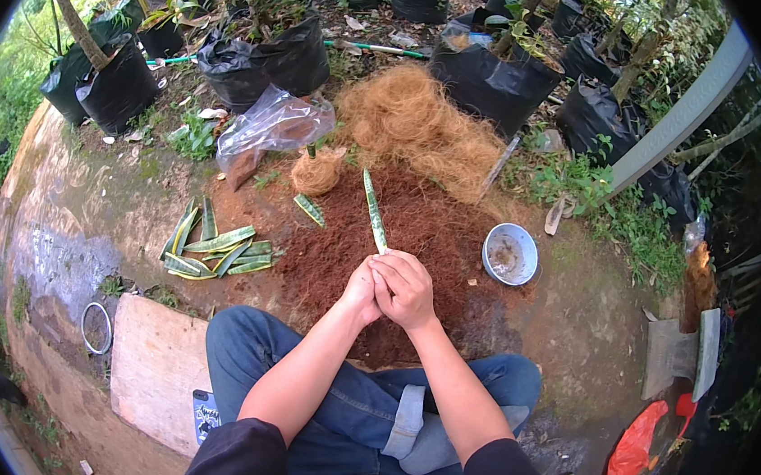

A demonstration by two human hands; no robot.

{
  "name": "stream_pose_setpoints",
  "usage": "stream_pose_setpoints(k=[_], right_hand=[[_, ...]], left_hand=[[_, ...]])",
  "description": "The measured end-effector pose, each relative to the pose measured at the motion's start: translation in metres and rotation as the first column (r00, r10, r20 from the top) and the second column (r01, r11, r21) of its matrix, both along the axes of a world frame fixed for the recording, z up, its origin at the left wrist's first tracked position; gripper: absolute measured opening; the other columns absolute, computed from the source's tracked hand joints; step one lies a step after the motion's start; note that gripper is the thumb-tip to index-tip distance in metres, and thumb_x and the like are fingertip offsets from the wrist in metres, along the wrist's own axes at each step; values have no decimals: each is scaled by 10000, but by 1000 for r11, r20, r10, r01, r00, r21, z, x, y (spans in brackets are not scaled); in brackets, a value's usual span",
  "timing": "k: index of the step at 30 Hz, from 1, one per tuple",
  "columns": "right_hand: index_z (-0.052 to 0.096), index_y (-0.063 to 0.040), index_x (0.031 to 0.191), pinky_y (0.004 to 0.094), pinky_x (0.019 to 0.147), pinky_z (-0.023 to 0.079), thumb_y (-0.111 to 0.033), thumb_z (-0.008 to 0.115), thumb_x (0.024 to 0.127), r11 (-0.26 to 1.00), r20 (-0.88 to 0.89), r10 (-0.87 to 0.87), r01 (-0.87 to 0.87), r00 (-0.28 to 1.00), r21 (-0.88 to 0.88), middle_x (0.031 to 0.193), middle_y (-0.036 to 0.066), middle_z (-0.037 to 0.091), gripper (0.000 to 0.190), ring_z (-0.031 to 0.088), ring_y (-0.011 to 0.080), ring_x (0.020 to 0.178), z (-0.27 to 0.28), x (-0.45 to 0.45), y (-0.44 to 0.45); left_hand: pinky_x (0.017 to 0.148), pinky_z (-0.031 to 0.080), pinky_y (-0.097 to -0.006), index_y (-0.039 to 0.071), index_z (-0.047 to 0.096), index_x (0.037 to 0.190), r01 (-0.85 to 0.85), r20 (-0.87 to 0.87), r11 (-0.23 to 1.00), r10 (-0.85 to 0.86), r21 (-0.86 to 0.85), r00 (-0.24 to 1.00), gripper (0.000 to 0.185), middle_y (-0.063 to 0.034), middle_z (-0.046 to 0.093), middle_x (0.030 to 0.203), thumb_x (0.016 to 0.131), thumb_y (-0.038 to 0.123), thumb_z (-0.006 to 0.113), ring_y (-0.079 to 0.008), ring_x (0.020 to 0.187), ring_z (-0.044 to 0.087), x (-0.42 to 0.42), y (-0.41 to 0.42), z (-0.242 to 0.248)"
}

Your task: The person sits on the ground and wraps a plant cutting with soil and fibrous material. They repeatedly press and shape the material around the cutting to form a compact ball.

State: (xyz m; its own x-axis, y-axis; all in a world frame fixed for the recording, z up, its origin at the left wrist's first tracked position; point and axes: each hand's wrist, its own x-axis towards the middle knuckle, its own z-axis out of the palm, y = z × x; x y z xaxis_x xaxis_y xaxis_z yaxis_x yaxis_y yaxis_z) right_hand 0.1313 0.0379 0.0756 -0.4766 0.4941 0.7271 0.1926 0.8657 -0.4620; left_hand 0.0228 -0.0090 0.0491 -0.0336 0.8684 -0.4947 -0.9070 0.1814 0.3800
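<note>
Over a mound of brown coco peat [324, 260], my left hand [364, 289] and my right hand [408, 289] are pressed together around the lower end of a variegated snake plant leaf [373, 210]. The leaf points up and away from me; its gripped end is hidden by my fingers. Beyond it lies a heap of loose coconut fibre [417, 125]. A round fibre-wrapped ball [317, 172] with a short green leaf piece sits left of the heap. One cut leaf piece [309, 209] rests at the mound's left edge, and several more leaf cuttings [220, 244] lie further left.
A pale blue bowl [510, 254] stands right of the mound. A clear plastic bag [278, 127] lies behind the ball. Black planting bags [489, 77] with plants line the back. A phone [205, 415] lies on a flat board [155, 367] at left; a red plastic bag [634, 446] lies right.
</note>
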Motion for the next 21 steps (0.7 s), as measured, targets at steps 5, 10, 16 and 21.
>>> stream_pose_setpoints(k=[5,10,16,21], right_hand=[[791,-27,977,461,900,630,-71,762,879,999,-45,-8,7,999,-35,1036,122,784,111,757,338,994,-7,-9,-2],[796,-44,1041,478,995,597,-165,699,956,991,73,-66,57,995,118,1095,115,786,177,747,336,1067,12,0,-1],[792,-54,1106,481,982,575,-242,617,1043,998,148,-60,56,987,31,1115,115,781,265,738,349,1060,5,5,-7],[788,-68,1126,454,931,577,-256,631,1025,994,105,-103,107,989,-26,1060,101,761,265,728,339,1032,-11,0,-10]], left_hand=[[869,641,-342,111,629,1209,13,107,998,-19,57,994,343,-66,714,1136,1186,304,346,-174,1024,727,-13,0,-40],[1058,601,-424,158,628,1440,-31,69,986,20,162,997,537,-100,711,1360,1179,560,386,-245,1252,695,-13,13,-71],[891,646,-365,92,647,1241,89,-34,996,-90,-19,995,305,-62,723,1153,1185,264,402,-177,1041,734,-4,3,-47],[857,642,-349,110,658,1198,65,-61,996,-69,-68,996,305,-58,721,1101,1183,273,401,-173,989,731,-1,0,-17]])
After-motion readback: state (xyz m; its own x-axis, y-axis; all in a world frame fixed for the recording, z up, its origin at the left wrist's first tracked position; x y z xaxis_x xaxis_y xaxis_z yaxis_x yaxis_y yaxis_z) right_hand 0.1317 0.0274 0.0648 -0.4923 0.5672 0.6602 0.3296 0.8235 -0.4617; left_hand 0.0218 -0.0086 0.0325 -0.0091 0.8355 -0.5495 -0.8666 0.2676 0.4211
